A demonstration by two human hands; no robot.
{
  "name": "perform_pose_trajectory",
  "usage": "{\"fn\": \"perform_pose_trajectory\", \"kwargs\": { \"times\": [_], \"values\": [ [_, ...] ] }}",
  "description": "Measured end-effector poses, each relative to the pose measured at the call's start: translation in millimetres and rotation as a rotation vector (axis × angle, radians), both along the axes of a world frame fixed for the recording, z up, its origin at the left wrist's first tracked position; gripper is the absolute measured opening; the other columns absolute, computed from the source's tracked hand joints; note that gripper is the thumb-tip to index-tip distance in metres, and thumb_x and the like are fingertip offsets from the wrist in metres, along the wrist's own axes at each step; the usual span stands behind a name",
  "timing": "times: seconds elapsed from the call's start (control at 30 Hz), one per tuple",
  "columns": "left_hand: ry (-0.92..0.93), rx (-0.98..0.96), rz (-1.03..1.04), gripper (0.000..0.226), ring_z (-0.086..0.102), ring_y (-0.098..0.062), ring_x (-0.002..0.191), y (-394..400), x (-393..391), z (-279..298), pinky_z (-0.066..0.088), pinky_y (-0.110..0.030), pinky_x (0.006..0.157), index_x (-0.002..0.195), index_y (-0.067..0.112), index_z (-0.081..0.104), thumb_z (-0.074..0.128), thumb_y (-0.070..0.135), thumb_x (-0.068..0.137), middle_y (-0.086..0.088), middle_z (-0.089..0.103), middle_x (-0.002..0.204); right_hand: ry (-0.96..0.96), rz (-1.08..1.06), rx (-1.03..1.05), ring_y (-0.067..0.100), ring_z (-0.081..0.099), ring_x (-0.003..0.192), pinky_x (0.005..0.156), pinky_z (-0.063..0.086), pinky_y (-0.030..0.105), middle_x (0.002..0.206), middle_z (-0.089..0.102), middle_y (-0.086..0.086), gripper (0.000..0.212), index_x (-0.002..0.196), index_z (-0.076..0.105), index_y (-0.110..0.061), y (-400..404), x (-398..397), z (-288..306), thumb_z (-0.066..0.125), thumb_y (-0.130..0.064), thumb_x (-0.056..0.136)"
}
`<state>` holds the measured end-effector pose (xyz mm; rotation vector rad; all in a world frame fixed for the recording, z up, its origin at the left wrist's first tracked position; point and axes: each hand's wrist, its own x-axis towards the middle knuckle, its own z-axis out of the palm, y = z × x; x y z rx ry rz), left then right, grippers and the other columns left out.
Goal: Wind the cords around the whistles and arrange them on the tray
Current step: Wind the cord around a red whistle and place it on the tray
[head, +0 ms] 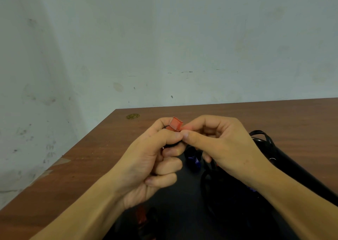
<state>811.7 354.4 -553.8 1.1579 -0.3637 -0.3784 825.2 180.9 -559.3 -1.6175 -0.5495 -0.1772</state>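
My left hand [155, 159] grips a red whistle [175, 124], whose square mouthpiece sticks up above the fingers. My right hand [217, 144] meets it thumb to thumb and pinches at the whistle's side; the cord between the fingers is mostly hidden. Both hands hover above a black tray [182, 212]. A blue whistle [194, 162] lies on the tray just under the hands. Another red whistle [141, 215] lies on the tray near my left forearm. Loose black cords [261, 136] loop over the tray's far right rim.
The tray sits on a brown wooden table [102, 148] whose left edge runs diagonally and whose far edge meets a pale wall. A small round gold-coloured object [133, 116] lies near the table's far left corner.
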Motion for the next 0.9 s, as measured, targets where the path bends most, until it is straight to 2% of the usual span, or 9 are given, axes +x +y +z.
{"fn": "perform_pose_trajectory", "kwargs": {
  "times": [0.13, 0.3, 0.43, 0.53, 0.67, 0.8, 0.9],
  "values": [
    [-0.022, 0.012, 0.03, 0.011, 0.012, -0.005, 0.038, -0.4, 0.2, -0.7, 0.016, -0.008, 0.036, 0.081, 0.027, 0.055, 0.057, 0.016, 0.085, 0.0, 0.024, 0.067, -0.049, -0.051, -0.009, 0.002, 0.048, 0.042, 0.044, 0.039, 0.015, 0.072, 0.073, 0.011, 0.004, 0.085, 0.079, -0.015, 1.8, -1.2, 0.0, 0.075, -0.017, 0.085],
    [-0.098, 0.088, 0.077, 0.015, 0.01, -0.007, 0.04, -0.8, -2.0, 2.4, 0.013, -0.011, 0.04, 0.084, 0.03, 0.051, 0.056, 0.016, 0.082, -0.002, 0.023, 0.067, -0.056, -0.052, -0.051, 0.006, 0.049, 0.044, 0.046, 0.042, 0.019, 0.077, 0.072, 0.017, 0.01, 0.085, 0.08, -0.024, 1.5, -1.8, -0.5, 0.07, -0.024, 0.089],
    [-0.21, 0.235, 0.122, 0.015, 0.01, -0.01, 0.043, -0.1, -2.4, 3.8, 0.014, -0.016, 0.042, 0.087, 0.03, 0.048, 0.053, 0.016, 0.085, -0.003, 0.021, 0.065, -0.119, -0.047, -0.078, 0.003, 0.052, 0.048, 0.049, 0.043, 0.017, 0.068, 0.071, -0.002, 0.02, 0.082, 0.079, -0.029, 0.7, -3.3, 1.8, 0.062, -0.032, 0.092],
    [-0.31, 0.346, 0.143, 0.026, 0.014, -0.012, 0.042, -1.9, -0.9, 0.3, 0.016, -0.02, 0.042, 0.086, 0.033, 0.043, 0.048, 0.01, 0.098, 0.002, 0.026, 0.059, -0.169, -0.082, -0.109, 0.004, 0.055, 0.054, 0.051, 0.042, 0.016, 0.073, 0.072, -0.006, 0.018, 0.083, 0.077, -0.034, 2.7, -5.6, 1.5, 0.062, -0.044, 0.086],
    [-0.377, 0.421, 0.205, 0.028, 0.021, -0.012, 0.037, -5.6, 0.6, -3.3, 0.019, -0.02, 0.039, 0.086, 0.032, 0.041, 0.048, 0.008, 0.099, 0.003, 0.032, 0.055, -0.197, -0.139, -0.102, 0.005, 0.066, 0.07, 0.054, 0.046, 0.012, 0.08, 0.073, -0.012, 0.005, 0.087, 0.074, -0.03, 4.1, -4.6, 0.4, 0.07, -0.03, 0.085],
    [-0.486, 0.516, 0.333, 0.02, 0.029, -0.012, 0.041, -2.6, 3.7, -8.5, 0.025, -0.026, 0.04, 0.095, 0.027, 0.04, 0.056, 0.015, 0.094, 0.007, 0.037, 0.054, -0.161, -0.08, -0.106, 0.0, 0.065, 0.066, 0.058, 0.047, 0.009, 0.077, 0.072, -0.016, 0.009, 0.091, 0.076, -0.028, 2.8, -5.1, 0.3, 0.072, -0.021, 0.087],
    [-0.59, 0.567, 0.397, 0.024, 0.035, -0.008, 0.044, -1.9, 0.7, -7.6, 0.031, -0.021, 0.044, 0.099, 0.025, 0.037, 0.056, 0.01, 0.094, 0.01, 0.046, 0.054, -0.175, -0.084, -0.128, -0.002, 0.065, 0.068, 0.058, 0.047, 0.009, 0.076, 0.072, -0.019, 0.012, 0.093, 0.077, -0.03, 3.7, -6.0, 0.2, 0.071, -0.021, 0.088]
  ]
}}
